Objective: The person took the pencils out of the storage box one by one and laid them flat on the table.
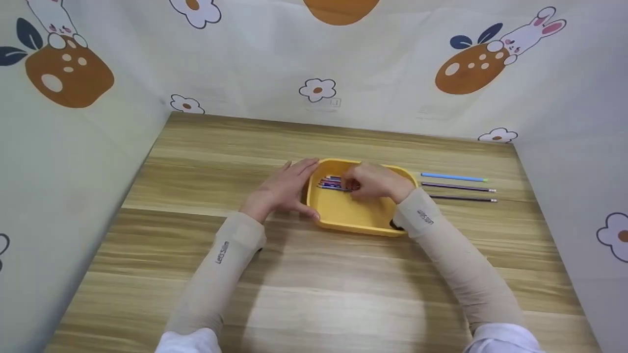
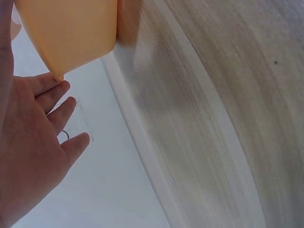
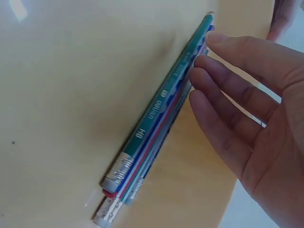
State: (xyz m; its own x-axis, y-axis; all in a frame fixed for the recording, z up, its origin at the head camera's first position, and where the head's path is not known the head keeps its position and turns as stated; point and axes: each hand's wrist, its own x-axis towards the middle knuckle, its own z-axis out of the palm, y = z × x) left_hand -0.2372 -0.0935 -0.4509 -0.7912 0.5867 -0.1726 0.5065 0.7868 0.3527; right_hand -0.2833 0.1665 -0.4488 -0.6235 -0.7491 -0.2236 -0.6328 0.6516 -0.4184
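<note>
Pencils (image 3: pixel 156 109) bundled side by side, far left inside yellow tray (image 1: pixel 358 228) on counter (image 1: pixel 314 294): green barrel lettered HB, silver ferrule, greyish eraser; blue, red alongside. Right hand (image 1: pixel 374 180) half-open, bent fingers at bundle, unclosed. Left hand (image 1: pixel 285 186) spread, fingers against tray rim.

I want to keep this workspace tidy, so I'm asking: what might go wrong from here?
1. The pencils inside the tray lie bunched with uneven ends, so a nudge from the right hand might scatter them.
2. The left hand touches the tray's side with fairly straight fingers, so the tray might slide if pushed.
3. The right sleeve passes close to the nearest pencil outside the tray and could knock it.
</note>
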